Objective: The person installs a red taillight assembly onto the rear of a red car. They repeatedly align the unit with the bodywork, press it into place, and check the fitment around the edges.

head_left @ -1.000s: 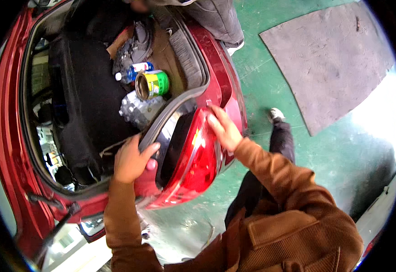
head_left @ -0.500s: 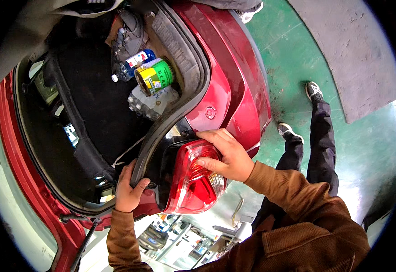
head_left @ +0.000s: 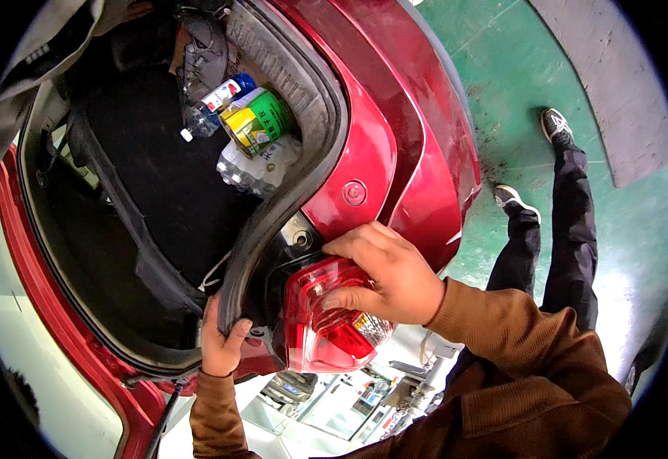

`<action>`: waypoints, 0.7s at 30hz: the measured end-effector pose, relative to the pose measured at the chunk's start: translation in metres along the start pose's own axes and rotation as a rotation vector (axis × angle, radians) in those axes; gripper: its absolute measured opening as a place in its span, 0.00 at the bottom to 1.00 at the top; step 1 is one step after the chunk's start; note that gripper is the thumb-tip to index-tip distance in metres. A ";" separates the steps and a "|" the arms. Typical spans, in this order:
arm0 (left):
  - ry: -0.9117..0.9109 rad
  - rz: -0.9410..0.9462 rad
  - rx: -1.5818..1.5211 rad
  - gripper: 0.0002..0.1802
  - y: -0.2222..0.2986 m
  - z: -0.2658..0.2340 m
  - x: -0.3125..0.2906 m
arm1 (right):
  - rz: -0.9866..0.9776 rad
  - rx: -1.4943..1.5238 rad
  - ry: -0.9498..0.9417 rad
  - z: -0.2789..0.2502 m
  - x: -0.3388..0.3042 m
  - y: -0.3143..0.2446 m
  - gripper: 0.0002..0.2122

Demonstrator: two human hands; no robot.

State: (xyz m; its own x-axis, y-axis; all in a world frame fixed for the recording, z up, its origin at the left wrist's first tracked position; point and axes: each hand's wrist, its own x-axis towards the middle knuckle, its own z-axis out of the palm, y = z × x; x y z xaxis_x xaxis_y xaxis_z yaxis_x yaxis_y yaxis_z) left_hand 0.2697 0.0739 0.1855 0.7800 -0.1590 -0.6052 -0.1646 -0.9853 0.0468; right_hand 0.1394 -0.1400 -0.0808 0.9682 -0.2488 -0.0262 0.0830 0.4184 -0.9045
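Note:
My right hand (head_left: 387, 271) grips the red tail light (head_left: 330, 329) of a dark red car, its fingers over the upper edge and the thumb across the lens. The lamp sits out from the body at the corner of the open trunk, and a dark mounting recess (head_left: 300, 237) with a round hole shows beside it. Lower left, my left hand (head_left: 223, 340) wraps round the black rubber trunk seal (head_left: 246, 264). Its thumb lies on the outer side, while the fingers are partly hidden behind the seal.
Inside the trunk lie a green and yellow can (head_left: 257, 122), a blue-labelled bottle (head_left: 219, 103) and plastic-wrapped bottles (head_left: 261, 164). The red bumper (head_left: 425, 161) curves along the right. Beyond it are a green floor (head_left: 502, 92) and a grey mat (head_left: 617, 92).
My right hand has drawn the tail light slightly away from the body, and more of the mounting recess shows. My left hand keeps its hold on the seal. The whole view has shifted a little.

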 end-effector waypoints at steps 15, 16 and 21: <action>-0.077 -0.149 -0.144 0.37 -0.009 -0.007 -0.003 | -0.037 0.057 -0.044 -0.014 0.012 0.003 0.26; -0.069 -0.119 -0.125 0.37 -0.013 -0.006 -0.002 | -0.060 0.046 -0.011 -0.014 0.014 -0.002 0.26; -0.085 -0.056 -0.112 0.37 -0.010 -0.002 0.003 | -0.186 -0.032 0.108 -0.015 0.037 -0.047 0.23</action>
State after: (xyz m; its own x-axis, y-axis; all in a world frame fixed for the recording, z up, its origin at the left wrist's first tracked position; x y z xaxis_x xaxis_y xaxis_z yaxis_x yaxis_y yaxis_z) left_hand 0.2751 0.0833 0.1843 0.7316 -0.1028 -0.6740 -0.0505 -0.9940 0.0968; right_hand 0.1677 -0.1817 -0.0459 0.9059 -0.4117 0.0988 0.2488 0.3286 -0.9111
